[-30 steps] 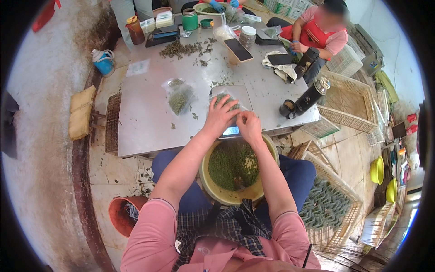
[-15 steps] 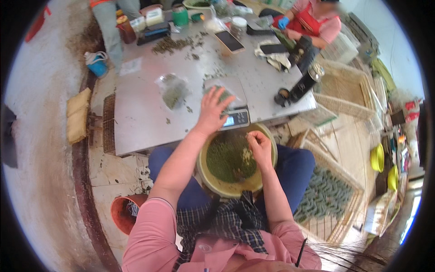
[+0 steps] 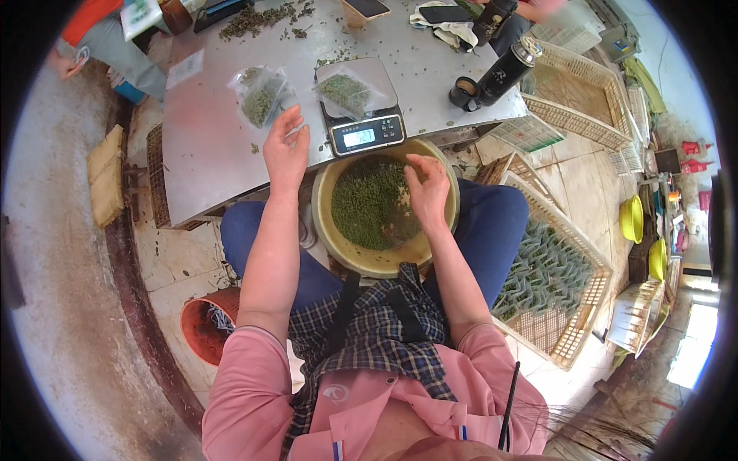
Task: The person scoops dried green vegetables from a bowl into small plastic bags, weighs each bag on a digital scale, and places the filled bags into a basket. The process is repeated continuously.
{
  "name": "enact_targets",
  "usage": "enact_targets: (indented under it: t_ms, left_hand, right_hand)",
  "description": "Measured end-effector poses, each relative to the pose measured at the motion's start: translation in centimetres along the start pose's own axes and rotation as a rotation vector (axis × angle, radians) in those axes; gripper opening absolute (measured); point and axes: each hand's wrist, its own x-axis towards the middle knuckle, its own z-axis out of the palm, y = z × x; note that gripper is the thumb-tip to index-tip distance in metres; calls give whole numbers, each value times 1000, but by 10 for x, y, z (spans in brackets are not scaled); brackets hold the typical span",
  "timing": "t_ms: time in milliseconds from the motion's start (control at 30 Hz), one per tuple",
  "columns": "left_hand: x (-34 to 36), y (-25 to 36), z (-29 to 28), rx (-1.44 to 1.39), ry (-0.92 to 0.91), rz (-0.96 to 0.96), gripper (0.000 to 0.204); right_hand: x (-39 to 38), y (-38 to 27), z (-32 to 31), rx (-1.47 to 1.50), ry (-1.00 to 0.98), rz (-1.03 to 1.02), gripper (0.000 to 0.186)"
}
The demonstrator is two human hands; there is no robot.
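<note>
My left hand point(image 3: 286, 154) hovers at the table's near edge, fingers parted and holding nothing, close to a clear bag of dried green leaf bits point(image 3: 261, 101). A second clear bag with green contents point(image 3: 344, 91) lies on the plate of a digital scale point(image 3: 366, 137), whose display is lit. Below the scale, a yellowish basin point(image 3: 335, 247) sits between my knees, holding small green pellets or leaf bits point(image 3: 369, 201) and some paler pieces. Over the basin's right side is my right hand point(image 3: 429, 192), its fingers curved and the thumb apart, with nothing visible in them.
Dark dried leaf bits point(image 3: 261, 21) are scattered on the metal table point(image 3: 200, 154). A black flask point(image 3: 506, 73) and its cup point(image 3: 464, 94) stand on the right. Beside my right leg, a woven crate point(image 3: 565, 338) holds many filled clear bags; a red bucket point(image 3: 196, 330) is left.
My left hand has drawn back left from over the scale, exposing the bag there. The right hand has loosened from a pinch over the basin. The whole view has tilted downward.
</note>
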Motion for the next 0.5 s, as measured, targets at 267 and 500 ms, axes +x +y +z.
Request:
enact_targets:
  t_ms: [267,500]
  left_hand:
    - [4,1,7,-55,-26,-23,37]
    - [7,7,4,9,-23,-79,36]
  right_hand:
    - [41,-25,18,-40,22,-130,14]
    - [65,-41,46,-120,38,-305,23]
